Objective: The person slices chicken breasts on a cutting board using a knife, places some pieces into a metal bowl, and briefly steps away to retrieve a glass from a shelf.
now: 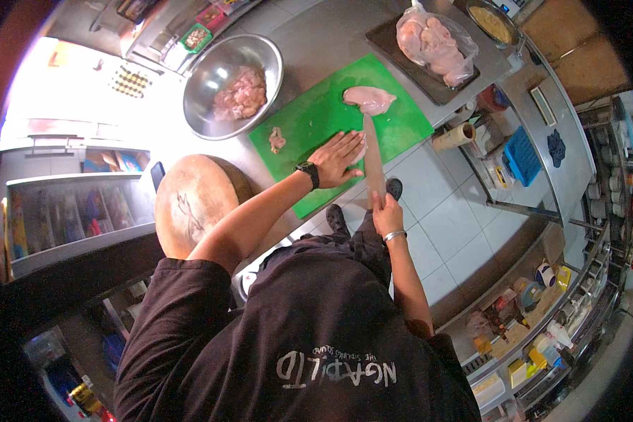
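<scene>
My left hand (337, 161) lies flat with its fingers over a piece of raw chicken (360, 154), pressing it on the green cutting board (300, 129). Most of that piece is hidden under the palm and fingers. In my right hand (387, 213) is the handle of a long, broad-bladed knife (372, 158), its blade beside the covered piece and its tip pointing away from me. Just beyond the tip rests a whole raw chicken breast (369, 100). Small trimmings (276, 140) form a little pile at the board's left side.
A steel bowl (195, 113) of cut raw chicken (242, 94) stands left of the board. Nearer me is a round wooden chopping block (195, 203). At the far right, a dark tray (387, 42) carries a plastic bag of raw chicken (435, 45). Tiled floor (443, 211) shows beyond the counter edge.
</scene>
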`<action>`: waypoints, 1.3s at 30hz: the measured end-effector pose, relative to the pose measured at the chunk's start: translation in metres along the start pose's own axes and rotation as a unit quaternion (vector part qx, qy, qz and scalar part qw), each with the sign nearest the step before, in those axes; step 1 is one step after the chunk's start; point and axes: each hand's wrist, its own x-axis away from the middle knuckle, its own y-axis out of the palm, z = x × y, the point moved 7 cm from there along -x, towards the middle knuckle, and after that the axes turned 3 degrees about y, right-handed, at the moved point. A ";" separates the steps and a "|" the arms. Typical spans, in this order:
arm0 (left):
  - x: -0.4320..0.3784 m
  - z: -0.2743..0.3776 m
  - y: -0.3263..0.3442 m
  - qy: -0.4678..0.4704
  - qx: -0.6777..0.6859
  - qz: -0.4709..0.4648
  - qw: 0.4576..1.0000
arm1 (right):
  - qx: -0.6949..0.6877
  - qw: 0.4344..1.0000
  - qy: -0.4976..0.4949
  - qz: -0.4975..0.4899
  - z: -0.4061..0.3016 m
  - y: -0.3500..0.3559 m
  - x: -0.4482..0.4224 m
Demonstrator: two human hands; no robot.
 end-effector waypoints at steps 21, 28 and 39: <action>0.001 -0.002 0.004 -0.016 -0.017 0.008 1.000 | -0.058 0.996 -0.045 -0.047 -0.004 0.032 -0.018; 0.004 -0.002 0.000 -0.031 -0.006 0.009 0.999 | -0.062 0.993 -0.058 -0.078 0.033 0.046 0.025; 0.009 -0.006 -0.001 -0.023 -0.004 0.065 0.998 | -0.093 0.989 -0.071 -0.090 0.008 0.064 -0.004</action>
